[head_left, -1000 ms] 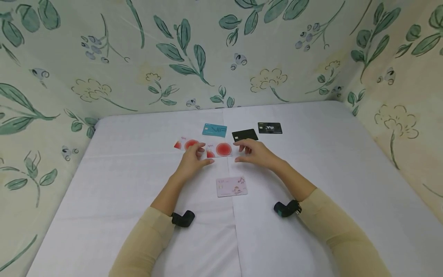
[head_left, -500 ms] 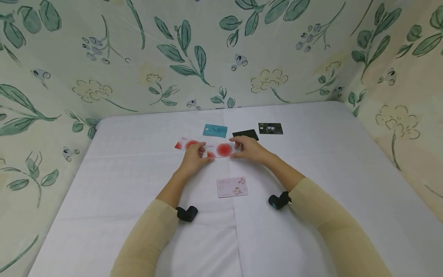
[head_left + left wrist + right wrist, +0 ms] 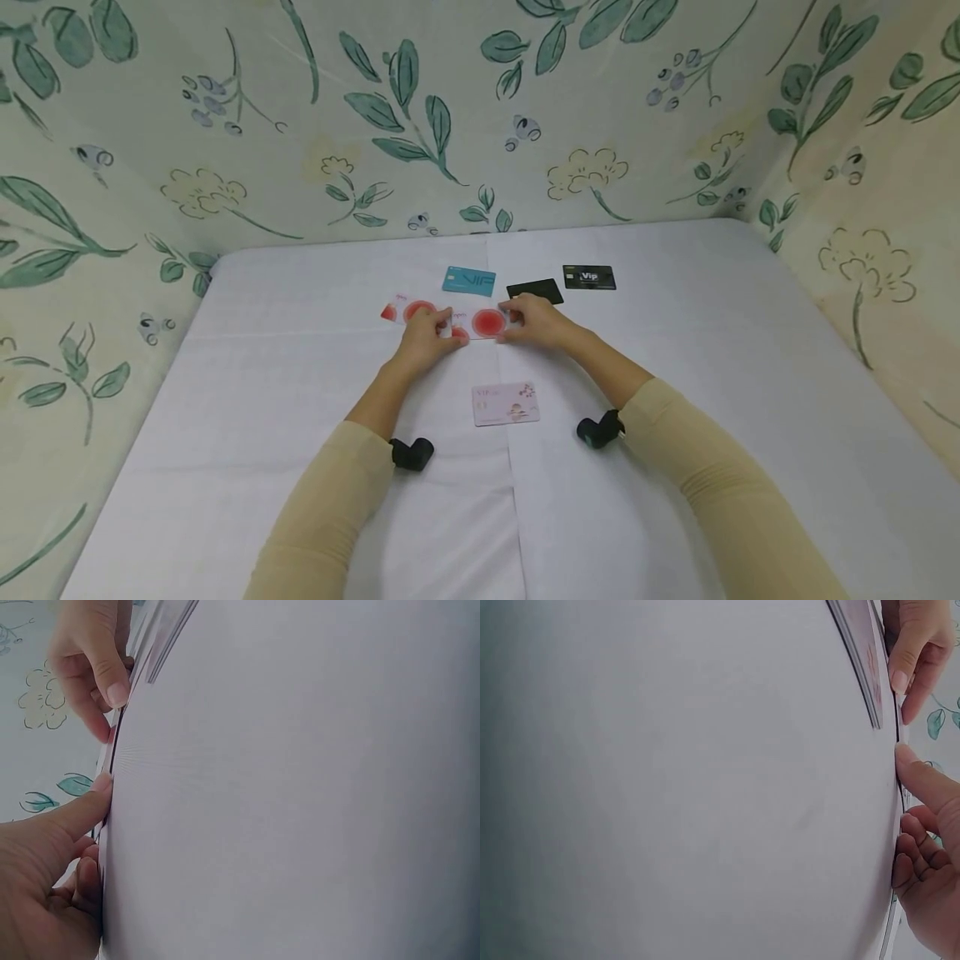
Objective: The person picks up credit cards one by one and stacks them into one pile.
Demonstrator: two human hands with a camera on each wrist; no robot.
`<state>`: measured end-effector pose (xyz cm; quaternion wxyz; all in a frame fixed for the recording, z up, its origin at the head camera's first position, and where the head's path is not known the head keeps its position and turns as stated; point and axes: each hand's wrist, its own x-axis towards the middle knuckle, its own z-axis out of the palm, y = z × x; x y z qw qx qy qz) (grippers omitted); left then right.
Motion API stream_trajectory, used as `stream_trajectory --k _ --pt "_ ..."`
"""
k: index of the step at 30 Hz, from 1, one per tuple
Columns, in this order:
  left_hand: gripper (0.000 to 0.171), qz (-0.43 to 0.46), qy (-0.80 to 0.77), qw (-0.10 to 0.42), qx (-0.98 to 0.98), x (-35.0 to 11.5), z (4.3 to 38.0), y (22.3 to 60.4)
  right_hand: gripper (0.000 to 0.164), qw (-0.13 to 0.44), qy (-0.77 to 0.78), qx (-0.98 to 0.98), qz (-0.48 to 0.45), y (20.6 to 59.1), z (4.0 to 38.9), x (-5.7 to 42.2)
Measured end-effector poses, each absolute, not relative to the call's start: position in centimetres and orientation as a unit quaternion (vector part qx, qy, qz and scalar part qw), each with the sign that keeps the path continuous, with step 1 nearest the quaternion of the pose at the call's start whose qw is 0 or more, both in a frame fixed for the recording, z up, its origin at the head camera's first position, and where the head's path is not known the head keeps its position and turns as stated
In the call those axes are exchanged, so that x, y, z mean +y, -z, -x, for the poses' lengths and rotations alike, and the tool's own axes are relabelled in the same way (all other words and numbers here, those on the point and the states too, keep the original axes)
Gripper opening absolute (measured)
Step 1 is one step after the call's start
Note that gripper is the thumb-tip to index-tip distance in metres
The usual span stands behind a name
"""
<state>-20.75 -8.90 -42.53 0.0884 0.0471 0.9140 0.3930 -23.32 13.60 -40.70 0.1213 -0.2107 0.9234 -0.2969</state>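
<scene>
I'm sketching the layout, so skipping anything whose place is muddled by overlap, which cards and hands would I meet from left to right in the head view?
Far-left red-and-white card → left hand → red-circled card between the hands → right hand → black Vip card.

Left grip [image 3: 34, 859], right grip [image 3: 94, 637], card [image 3: 112, 752] between

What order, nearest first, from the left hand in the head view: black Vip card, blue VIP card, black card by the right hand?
1. Blue VIP card: beyond the left hand, rightward.
2. Black card by the right hand: farther right.
3. Black Vip card: rightmost.
</scene>
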Motion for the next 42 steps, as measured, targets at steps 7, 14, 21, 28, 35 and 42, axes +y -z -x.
stream_trajectory --k 7,14,21,28,35,42 --pt "0.062 -0.053 -0.389 0.083 0.916 -9.1 20.9 42.8 0.057 0.114 0.3 0.923 0.214 40.8 23.3 13.7" --pt "0.058 -0.053 -0.391 0.069 0.916 -9.0 20.6 42.8 0.053 0.101 0.309 0.921 0.216 41.1 23.1 13.8" --pt "0.057 -0.059 -0.392 0.057 0.916 -9.1 20.3 42.8 0.05 0.091 0.292 0.923 0.235 41.2 22.8 13.9" --pt "0.056 -0.081 -0.407 0.042 0.909 -9.4 20.0 43.0 0.051 0.088 0.273 0.927 0.242 40.8 22.2 14.1" --pt "0.06 -0.122 -0.383 0.021 0.915 -9.6 19.8 43.1 0.052 0.076 0.27 0.926 0.252 40.6 21.5 14.8" --pt "0.059 -0.141 -0.376 0.016 0.916 -9.5 19.5 42.7 0.049 0.049 0.286 0.916 0.279 40.6 21.3 15.8"
